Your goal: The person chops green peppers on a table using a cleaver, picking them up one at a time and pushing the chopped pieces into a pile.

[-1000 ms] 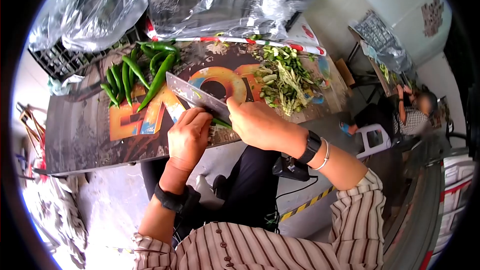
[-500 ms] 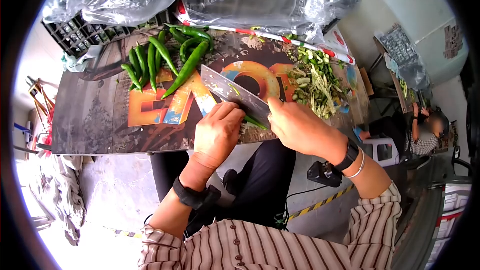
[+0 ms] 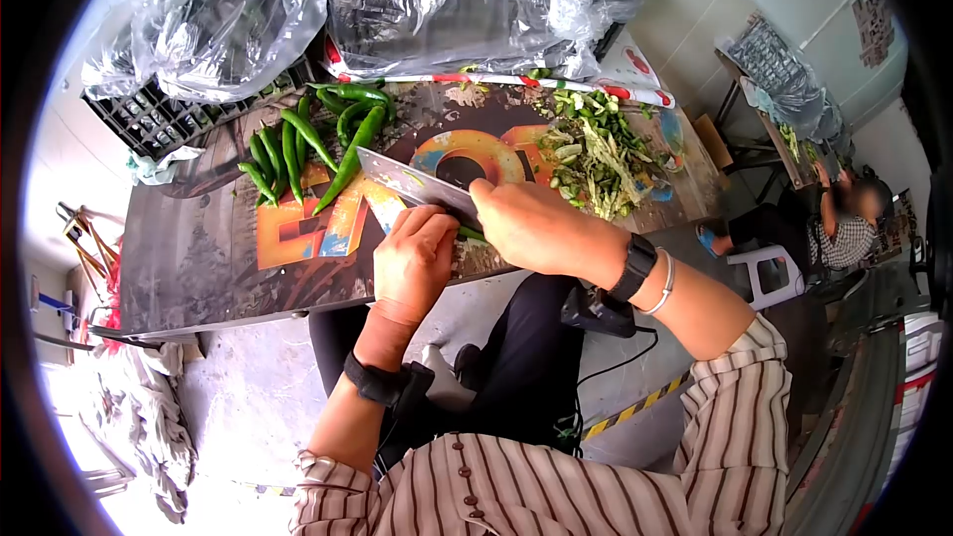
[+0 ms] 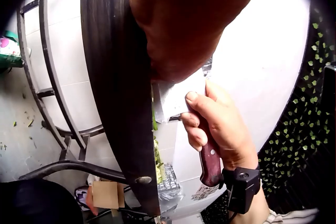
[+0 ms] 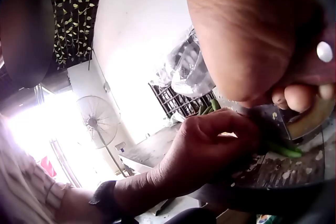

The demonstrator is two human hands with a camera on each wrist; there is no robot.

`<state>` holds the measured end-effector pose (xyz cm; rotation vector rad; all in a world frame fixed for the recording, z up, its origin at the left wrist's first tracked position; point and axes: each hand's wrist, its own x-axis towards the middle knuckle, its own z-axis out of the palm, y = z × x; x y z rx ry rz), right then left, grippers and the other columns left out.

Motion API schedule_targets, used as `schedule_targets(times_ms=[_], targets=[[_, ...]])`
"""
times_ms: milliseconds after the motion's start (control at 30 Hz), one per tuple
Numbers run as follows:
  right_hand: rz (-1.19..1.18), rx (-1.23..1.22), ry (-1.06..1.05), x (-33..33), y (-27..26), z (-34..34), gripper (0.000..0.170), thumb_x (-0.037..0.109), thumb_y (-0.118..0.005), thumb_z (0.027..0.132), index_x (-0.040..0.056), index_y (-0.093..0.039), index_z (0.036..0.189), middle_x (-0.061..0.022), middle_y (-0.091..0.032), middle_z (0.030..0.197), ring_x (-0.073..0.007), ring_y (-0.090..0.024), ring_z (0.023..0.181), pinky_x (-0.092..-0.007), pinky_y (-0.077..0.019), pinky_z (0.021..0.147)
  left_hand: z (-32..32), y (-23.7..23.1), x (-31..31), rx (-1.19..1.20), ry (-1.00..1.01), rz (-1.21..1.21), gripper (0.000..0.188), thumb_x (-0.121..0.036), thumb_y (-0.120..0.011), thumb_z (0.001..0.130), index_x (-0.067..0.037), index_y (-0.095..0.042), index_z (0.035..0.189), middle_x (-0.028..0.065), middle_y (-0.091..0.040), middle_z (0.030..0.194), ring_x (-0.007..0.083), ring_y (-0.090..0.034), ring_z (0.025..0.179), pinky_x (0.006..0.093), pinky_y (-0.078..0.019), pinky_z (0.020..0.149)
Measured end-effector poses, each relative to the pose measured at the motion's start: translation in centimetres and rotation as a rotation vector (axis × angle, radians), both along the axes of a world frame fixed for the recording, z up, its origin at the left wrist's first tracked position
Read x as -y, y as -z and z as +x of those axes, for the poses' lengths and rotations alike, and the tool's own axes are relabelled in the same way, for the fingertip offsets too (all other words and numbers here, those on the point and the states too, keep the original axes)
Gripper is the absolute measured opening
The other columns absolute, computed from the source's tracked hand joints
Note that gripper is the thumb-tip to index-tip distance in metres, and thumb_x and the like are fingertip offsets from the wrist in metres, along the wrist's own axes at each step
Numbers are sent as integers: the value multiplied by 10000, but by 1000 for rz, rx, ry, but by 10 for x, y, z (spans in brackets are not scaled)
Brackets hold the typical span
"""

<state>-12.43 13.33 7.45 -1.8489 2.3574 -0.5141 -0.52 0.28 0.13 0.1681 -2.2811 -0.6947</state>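
Observation:
The right hand [image 3: 526,226] grips the dark red handle [image 4: 211,161] of a cleaver, whose wide blade [image 3: 409,179] slants over the table's front part. Beside the blade, the left hand [image 3: 415,256] has its fingers curled down on a green pepper [image 5: 286,149], mostly hidden under hand and blade; one end sticks out to the right. Whole green peppers [image 3: 290,151] lie in a pile left of the blade. Cut green pieces and pale stringy bits [image 3: 600,154] are heaped to the right.
Clear plastic bags [image 3: 457,10] and a black crate [image 3: 159,119] line the back of the painted table [image 3: 189,258]. Far right, another person [image 3: 844,228] sits by a white stool [image 3: 769,276]. A standing fan [image 5: 93,121] shows in the right wrist view.
The head view shifted right and up, then partly back. Both hands stay close together at the pepper, the cleaver still in the right hand; less of the pepper shows to the right of the blade.

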Motion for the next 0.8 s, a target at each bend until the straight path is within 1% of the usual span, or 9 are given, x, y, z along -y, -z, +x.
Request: schedule_targets(times_ms=[67,167,267,467,600,667,700,733,800], targets=[[7,-19,0,-9,-6,0,95,30,-513,814,-52,-470,836,-234,-592,651,-417,-618,640,-479,-480,564,0,-1,0,-16,-1,0,67,-49,-656,765,-94,-644,813,20,-634,851,232,-619,825,327,-515,688],[165,66,63,-36,-23,5,115,40,-528,829,-53,-461,845,-237,-588,663,-419,-608,645,-483,-472,574,0,-1,0,-9,-9,11,65,-54,-659,768,-98,-648,815,15,-633,846,230,-617,819,325,-514,689],[167,42,110,-65,-28,14,125,58,-530,847,-39,-451,840,-229,-584,654,-417,-599,630,-481,-468,573,1,-1,0,21,-1,62,65,-44,-673,769,-77,-664,824,41,-649,863,255,-624,810,337,-511,704],[232,-17,221,-113,-31,32,151,92,-540,878,-21,-443,852,-228,-576,636,-434,-585,629,-491,-456,566,1,1,-1,7,-7,60,56,-38,-664,769,-71,-644,810,43,-640,848,257,-619,805,339,-507,711],[262,-11,276,-138,-33,39,161,112,-533,894,-19,-443,866,-243,-575,649,-447,-581,658,-516,-446,588,1,0,0,37,6,27,77,-39,-654,774,-75,-626,836,48,-618,862,272,-608,823,352,-500,713],[246,60,340,-148,-34,44,171,123,-528,900,-21,-440,873,-245,-579,668,-462,-569,683,-526,-437,599,2,-2,0,38,19,3,88,-40,-651,775,-77,-621,849,52,-611,871,279,-604,830,358,-498,715],[246,54,351,-154,-30,46,171,123,-528,900,-21,-440,873,-245,-579,668,-462,-569,683,-526,-437,599,3,-2,0,33,24,-2,120,-42,-645,770,-85,-620,879,60,-603,890,287,-596,842,373,-498,719],[160,75,381,-160,-23,48,183,131,-531,900,-22,-435,868,-250,-575,678,-465,-563,685,-523,-429,594,3,-2,0,24,36,-8,154,-45,-639,765,-92,-619,909,67,-594,910,296,-587,854,388,-499,723],[60,77,441,-172,-23,48,196,139,-535,899,-23,-430,863,-255,-571,688,-469,-556,688,-520,-420,590,1,-2,1,53,85,-21,360,-3,-593,760,-110,-624,1103,91,-591,947,320,-568,900,409,-489,767]])
